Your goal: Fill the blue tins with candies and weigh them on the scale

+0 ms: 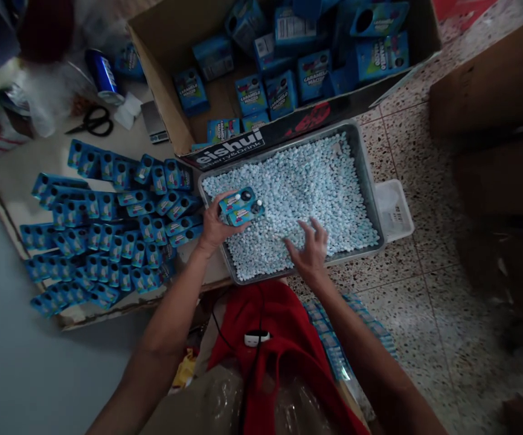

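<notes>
Two blue Caramelo Macizo boxes (242,215) are clamped in the left hand (216,228); the right hand (311,251), fingers parted, is over pale blue candies (284,187) in a tray (370,187). More boxes (106,208) stand left of both hands.

The left forearm (170,320) and the right forearm (359,338), 2 bare ones, are slanting forward and inward. The left hand (213,228) is gripping, with its thumb (237,229) lying on the near side and its fingers (222,198) bending on the far side. The right hand (311,254) is hovering apart from it, palm facing down, its fingers (318,232) curving loosely and spreading.
</notes>
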Demonstrator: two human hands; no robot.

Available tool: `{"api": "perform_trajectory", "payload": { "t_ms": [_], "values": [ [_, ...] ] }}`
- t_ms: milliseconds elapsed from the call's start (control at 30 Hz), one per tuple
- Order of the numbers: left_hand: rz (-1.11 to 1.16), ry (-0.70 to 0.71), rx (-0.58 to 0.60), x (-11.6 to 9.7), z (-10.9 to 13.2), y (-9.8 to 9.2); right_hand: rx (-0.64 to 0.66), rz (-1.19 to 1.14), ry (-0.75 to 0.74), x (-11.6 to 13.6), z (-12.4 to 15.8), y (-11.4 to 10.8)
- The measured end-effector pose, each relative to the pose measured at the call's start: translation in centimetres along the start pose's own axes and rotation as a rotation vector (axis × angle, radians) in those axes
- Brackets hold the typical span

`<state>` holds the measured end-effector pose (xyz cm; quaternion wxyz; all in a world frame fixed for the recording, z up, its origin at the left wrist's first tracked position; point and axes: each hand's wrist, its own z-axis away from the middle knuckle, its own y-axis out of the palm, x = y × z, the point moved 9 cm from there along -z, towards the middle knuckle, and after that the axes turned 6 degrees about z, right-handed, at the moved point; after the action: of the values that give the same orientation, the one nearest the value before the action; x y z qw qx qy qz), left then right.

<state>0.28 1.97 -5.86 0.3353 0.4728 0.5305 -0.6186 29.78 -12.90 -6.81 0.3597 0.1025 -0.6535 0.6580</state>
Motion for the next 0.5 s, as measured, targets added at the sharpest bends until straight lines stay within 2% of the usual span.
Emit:
{"api": "perform_trajectory", "payload": {
  "t_ms": [67,167,267,333,400,500],
  "values": [
    [0.036,-0.02,-0.001,1.3,0.6,0.3,-0.058,-0.048,0.167,-2.3,1.2,-0.8],
    [0.09,-0.028,0.011,2.4,1.3,0.7,0.01,-0.089,0.345,-4.3,2.4,-0.9],
    [0.094,-0.018,0.043,2.2,1.7,0.8,0.091,0.038,0.291,-3.0,2.5,0.5],
    [0.065,-0.018,0.059,1.8,1.7,0.7,0.076,0.11,0.232,-1.2,1.9,2.2],
    [0.018,-0.019,0.066,1.4,1.8,0.7,0.029,0.136,0.192,0.4,0.5,4.2],
    [-0.017,0.009,0.012,0.8,1.9,0.6,-0.046,0.111,0.133,1.9,-3.3,6.4]
  ]
}}
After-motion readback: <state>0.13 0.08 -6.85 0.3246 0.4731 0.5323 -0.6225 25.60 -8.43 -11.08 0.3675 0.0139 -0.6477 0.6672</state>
